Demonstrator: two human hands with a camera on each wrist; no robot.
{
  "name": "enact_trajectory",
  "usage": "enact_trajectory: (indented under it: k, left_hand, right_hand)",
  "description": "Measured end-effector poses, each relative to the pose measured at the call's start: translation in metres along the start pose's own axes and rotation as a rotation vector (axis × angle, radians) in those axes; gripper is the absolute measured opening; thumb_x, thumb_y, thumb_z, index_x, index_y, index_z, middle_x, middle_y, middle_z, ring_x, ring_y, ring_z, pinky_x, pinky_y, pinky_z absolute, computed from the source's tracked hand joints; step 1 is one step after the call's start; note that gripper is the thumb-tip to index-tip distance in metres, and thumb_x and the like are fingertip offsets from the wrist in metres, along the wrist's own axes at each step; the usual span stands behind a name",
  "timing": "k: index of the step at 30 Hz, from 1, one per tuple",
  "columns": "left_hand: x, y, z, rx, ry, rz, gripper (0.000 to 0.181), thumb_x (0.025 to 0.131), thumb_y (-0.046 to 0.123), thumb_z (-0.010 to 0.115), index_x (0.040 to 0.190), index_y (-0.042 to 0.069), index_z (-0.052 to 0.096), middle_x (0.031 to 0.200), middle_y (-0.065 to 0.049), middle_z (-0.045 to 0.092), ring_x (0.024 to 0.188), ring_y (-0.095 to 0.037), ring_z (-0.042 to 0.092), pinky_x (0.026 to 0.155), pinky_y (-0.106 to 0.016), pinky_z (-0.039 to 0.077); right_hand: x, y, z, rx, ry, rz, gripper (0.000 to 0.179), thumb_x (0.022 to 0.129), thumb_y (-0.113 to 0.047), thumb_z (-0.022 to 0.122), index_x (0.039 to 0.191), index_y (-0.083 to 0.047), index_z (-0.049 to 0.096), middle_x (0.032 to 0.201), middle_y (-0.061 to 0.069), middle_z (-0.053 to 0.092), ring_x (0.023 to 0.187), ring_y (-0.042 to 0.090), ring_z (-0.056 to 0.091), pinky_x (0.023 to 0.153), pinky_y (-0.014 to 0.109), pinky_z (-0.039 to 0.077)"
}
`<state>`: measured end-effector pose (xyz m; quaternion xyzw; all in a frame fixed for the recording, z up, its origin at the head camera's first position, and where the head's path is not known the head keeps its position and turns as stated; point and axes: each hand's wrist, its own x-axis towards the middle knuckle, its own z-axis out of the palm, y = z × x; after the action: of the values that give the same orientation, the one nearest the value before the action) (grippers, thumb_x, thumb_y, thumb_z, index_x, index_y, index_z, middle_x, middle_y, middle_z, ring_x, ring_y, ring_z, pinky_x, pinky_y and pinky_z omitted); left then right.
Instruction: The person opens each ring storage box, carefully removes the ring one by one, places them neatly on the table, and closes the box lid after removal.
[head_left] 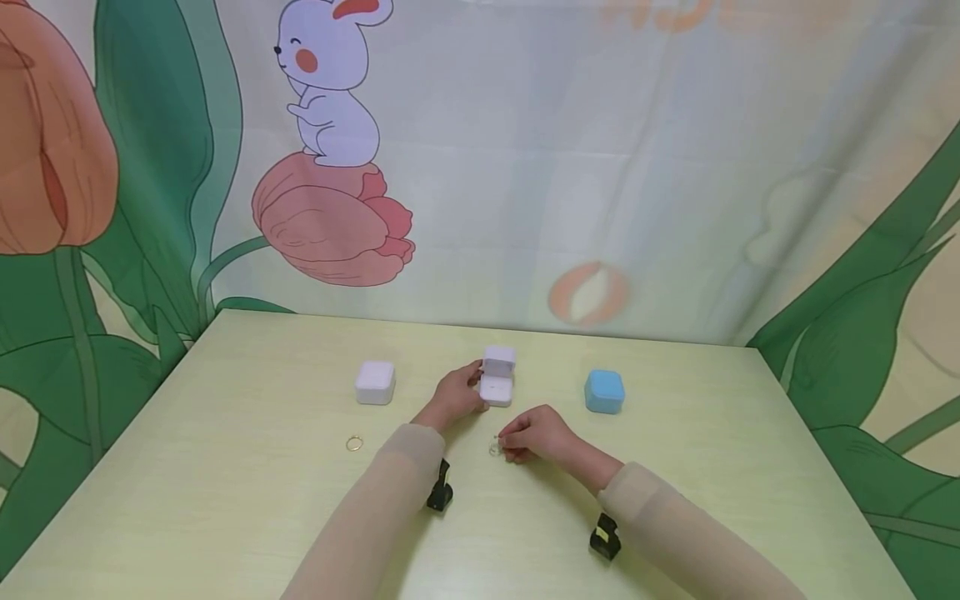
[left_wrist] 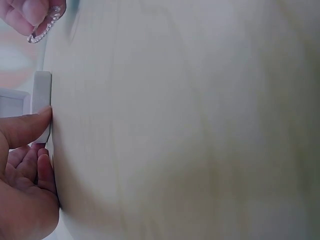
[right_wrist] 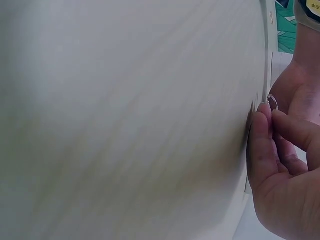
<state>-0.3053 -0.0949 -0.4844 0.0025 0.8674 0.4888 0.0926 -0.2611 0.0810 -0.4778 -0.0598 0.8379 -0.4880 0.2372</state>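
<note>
Near the middle of the table a white ring box [head_left: 497, 390] stands with its lid up, facing me. My left hand [head_left: 459, 393] grips its left side; in the left wrist view the thumb lies on the front of the box base [left_wrist: 43, 85]. Just in front of the box, my right hand [head_left: 537, 433] pinches a silvery ring [head_left: 494, 447] between thumb and fingers. The left wrist view shows a row of small clear stones along this ring [left_wrist: 45, 29]. In the right wrist view the ring [right_wrist: 274, 102] pokes out past the fingertips, partly hidden.
A closed white box [head_left: 375, 382] stands to the left, with a gold-coloured ring [head_left: 355, 443] lying in front of it. On the right is a closed blue box [head_left: 604, 392]. A printed curtain [head_left: 480, 183] hangs behind the table's far edge.
</note>
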Motion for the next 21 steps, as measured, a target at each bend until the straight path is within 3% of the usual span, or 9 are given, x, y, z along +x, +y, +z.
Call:
enact_trajectory:
  k: [21]
  left_hand:
    - [0.0014, -0.0011, 0.0017, 0.002, -0.007, 0.010, 0.082, 0.081, -0.007, 0.071, 0.156, 0.000, 0.039, 0.152, -0.021, 0.055, 0.144, -0.034, 0.051, 0.123, -0.043, 0.039]
  right_hand:
    - [0.0027, -0.0012, 0.0023, -0.057, 0.010, -0.003, 0.014, 0.092, -0.006, 0.072, 0.093, 0.006, 0.079, 0.061, -0.001, 0.070, 0.054, 0.005, 0.063, 0.060, 0.023, 0.061]
